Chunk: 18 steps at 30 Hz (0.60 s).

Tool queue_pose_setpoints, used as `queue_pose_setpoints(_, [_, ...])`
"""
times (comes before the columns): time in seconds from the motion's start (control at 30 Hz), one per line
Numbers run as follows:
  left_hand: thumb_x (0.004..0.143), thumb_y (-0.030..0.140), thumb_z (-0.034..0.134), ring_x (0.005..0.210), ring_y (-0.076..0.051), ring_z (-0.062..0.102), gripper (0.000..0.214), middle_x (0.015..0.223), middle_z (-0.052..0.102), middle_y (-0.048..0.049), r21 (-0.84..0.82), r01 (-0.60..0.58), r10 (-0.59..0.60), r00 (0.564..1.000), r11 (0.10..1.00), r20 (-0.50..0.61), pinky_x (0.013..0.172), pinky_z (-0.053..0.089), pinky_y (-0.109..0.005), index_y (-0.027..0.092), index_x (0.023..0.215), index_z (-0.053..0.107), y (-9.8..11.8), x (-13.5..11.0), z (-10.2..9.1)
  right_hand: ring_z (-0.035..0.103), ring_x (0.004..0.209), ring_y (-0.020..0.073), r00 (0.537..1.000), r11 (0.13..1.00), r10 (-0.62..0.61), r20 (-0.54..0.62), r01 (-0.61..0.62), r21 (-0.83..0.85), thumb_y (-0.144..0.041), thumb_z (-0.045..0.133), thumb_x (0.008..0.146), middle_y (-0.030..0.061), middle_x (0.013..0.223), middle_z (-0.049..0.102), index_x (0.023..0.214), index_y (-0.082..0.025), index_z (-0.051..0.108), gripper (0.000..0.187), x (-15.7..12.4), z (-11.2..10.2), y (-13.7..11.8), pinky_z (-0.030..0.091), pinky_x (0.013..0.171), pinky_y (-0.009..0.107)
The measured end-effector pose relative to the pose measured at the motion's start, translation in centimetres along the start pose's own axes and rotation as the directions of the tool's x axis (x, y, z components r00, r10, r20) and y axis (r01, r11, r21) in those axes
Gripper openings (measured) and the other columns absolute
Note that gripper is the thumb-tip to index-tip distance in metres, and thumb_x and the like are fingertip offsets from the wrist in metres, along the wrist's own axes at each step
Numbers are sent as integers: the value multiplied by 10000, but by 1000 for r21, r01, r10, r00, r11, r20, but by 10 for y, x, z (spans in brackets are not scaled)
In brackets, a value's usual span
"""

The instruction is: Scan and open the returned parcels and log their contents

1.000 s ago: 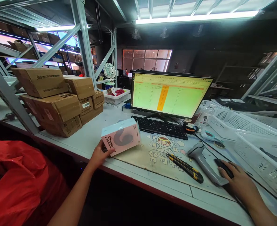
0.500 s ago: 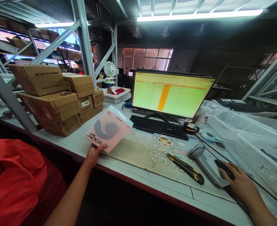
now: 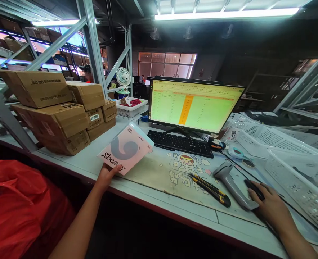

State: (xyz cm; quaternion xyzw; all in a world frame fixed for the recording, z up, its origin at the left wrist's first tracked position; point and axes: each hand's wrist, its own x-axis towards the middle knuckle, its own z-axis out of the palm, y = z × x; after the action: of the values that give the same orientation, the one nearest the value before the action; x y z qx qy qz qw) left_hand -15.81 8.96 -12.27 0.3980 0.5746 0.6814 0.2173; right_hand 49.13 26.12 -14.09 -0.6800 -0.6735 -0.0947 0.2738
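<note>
My left hand (image 3: 107,176) grips the lower corner of a pale pink box (image 3: 128,148) marked "Sbeauty", tilted above the desk's front edge. Over at the right, my right hand (image 3: 269,201) is wrapped round a black computer mouse (image 3: 254,189). Just left of the mouse lies a grey barcode scanner (image 3: 236,189). A yellow and black utility knife (image 3: 211,190) rests on the printed desk mat (image 3: 159,180). Behind the mat are a black keyboard (image 3: 180,144) and a monitor (image 3: 193,106) with a spreadsheet-like table lit on it.
Brown cartons (image 3: 50,122) are stacked at the left beside a metal rack post (image 3: 92,46). A white basket (image 3: 131,109) with pinkish-red items stands behind them. White perforated baskets (image 3: 296,172) and tape rolls (image 3: 236,153) line the right side. Red fabric (image 3: 15,208) bulges at lower left.
The whole view has shifted slightly, with things appearing a little further left. Both hands keep their holds on the box and the mouse. A small outlined cell now shows on the screen.
</note>
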Motion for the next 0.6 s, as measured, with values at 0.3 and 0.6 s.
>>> queue_pose_setpoints(0.3, [674, 629, 857, 1334, -362, 578, 878, 1342, 660, -151, -35, 8, -8, 1000, 999, 1, 1199, 413, -507, 178, 1364, 553, -8, 2, -3, 614, 1256, 384, 995, 995, 30, 100, -40, 94, -686, 368, 805, 176, 1325, 617, 1297, -224, 641, 728, 1, -2, 0, 481, 1115, 508])
queue_pose_setpoints(0.6, [699, 630, 830, 1321, -344, 596, 827, 1342, 664, -159, -45, -12, 13, 1000, 999, 7, 1176, 441, -493, 180, 1341, 567, 6, -4, 12, 541, 1348, 386, 997, 996, 33, 71, -39, 78, -675, 367, 821, 226, 1421, 581, 1321, -141, 632, 778, -1, -26, -23, 402, 1177, 499])
